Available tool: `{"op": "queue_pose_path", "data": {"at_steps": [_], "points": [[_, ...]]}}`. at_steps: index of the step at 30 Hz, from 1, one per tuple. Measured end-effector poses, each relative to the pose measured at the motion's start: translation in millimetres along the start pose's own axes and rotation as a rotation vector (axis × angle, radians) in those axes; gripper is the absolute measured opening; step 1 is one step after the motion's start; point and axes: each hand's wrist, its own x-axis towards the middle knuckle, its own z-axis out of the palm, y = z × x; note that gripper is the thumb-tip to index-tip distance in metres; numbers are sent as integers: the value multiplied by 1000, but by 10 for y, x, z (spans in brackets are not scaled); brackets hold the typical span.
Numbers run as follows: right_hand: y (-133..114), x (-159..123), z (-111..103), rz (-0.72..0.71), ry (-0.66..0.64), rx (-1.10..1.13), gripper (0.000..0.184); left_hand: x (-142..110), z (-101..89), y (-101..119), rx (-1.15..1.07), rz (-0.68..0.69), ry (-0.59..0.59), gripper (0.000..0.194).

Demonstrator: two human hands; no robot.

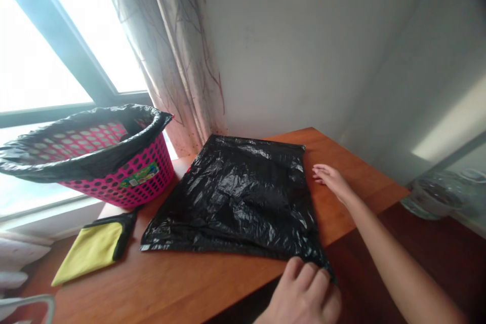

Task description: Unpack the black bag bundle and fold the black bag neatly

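Observation:
A black plastic bag point(243, 187) lies spread out on the wooden table point(182, 288), its surface wrinkled and shiny. My left hand point(301, 291) is closed on the bag's near right corner, at the table's front edge. Beyond the bag's right edge, my right hand point(328, 178) hovers over or rests on the wood; I cannot tell which. Its fingers are stretched out, hold nothing and are apart from the bag.
At the left stands a pink perforated basket point(152, 174) with a black bag lining folded over its rim. A folded yellow and black cloth point(91, 253) lies before it. Behind are a curtain point(178, 61) and a window. A clear container point(433, 195) is low on the right.

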Motion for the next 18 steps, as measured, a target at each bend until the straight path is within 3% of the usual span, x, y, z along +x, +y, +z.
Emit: {"op": "queue_pose_path", "data": {"at_steps": [3, 8, 13, 18], "points": [[-64, 549, 172, 29, 62, 29, 15, 131, 209, 18, 6, -14, 37, 4], [-104, 1146, 367, 53, 84, 8, 2, 154, 261, -57, -12, -43, 90, 14], [-97, 1427, 457, 80, 107, -98, 11, 104, 301, -51, 1, -40, 49, 11], [-102, 1516, 463, 104, 110, -198, 19, 168, 332, -130, 10, -51, 35, 3]]}}
